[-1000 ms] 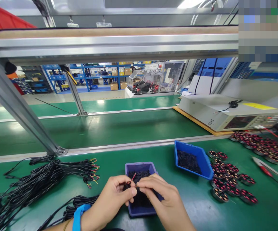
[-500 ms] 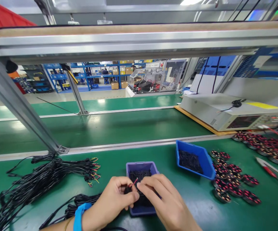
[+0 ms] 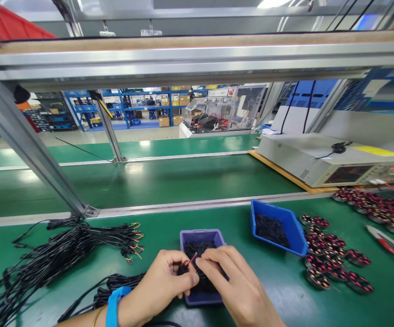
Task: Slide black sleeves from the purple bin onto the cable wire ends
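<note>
My left hand (image 3: 161, 284) pinches the end of a black cable with a thin red wire (image 3: 190, 260) sticking up from it. My right hand (image 3: 233, 284) meets it from the right, fingertips closed on a small black piece at the red wire's tip. Both hands hover over a purple bin (image 3: 200, 237) holding small black tube pieces. A blue band is on my left wrist. The black cable (image 3: 115, 286) trails from my left hand toward the left.
A bundle of black cables with coloured wire ends (image 3: 64, 252) lies at left. A blue bin (image 3: 280, 227) of black pieces stands right of the purple one, beside several wound motor stators (image 3: 329, 261). A beige test instrument (image 3: 326, 159) and red-handled tweezers (image 3: 386, 240) are at right.
The hands stay together over the purple bin; only the view has shifted slightly, with small finger movements around the red wire.
</note>
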`<state>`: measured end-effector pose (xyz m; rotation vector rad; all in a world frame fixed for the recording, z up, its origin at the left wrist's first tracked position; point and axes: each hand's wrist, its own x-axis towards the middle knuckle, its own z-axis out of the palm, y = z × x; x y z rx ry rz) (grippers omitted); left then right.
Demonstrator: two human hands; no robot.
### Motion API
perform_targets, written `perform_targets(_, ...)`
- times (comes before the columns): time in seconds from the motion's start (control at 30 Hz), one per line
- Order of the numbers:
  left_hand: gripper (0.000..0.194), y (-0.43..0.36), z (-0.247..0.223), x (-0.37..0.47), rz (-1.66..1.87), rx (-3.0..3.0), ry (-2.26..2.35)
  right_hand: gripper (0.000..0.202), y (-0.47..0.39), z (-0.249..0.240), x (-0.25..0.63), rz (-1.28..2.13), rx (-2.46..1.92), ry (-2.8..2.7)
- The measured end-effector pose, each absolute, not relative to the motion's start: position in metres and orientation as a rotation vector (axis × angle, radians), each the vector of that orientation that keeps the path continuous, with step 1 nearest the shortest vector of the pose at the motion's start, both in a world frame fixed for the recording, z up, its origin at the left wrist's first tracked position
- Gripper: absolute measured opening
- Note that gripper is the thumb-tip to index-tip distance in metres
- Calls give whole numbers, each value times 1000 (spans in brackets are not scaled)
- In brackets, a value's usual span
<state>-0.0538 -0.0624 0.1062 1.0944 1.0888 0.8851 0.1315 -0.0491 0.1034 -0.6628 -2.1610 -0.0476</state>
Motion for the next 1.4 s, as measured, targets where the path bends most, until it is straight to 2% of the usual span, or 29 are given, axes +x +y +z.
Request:
perform_targets(0.63, 6, -62, 105, -55, 879, 1074, 1075, 45, -50, 103, 128, -71, -666, -2159)
perform_targets(0.9, 18, -61, 100, -54, 957, 1048, 1080, 42, -51, 118, 128, -85, -617, -2290)
perform_targets(1.2, 14, -63, 113, -60, 983, 1112, 1000, 22, -49, 108, 129, 389, -668, -2089)
perform_targets(1.4, 30, -63, 110, -62, 1018, 1070, 919, 19, -49, 106, 125, 627, -757, -1994)
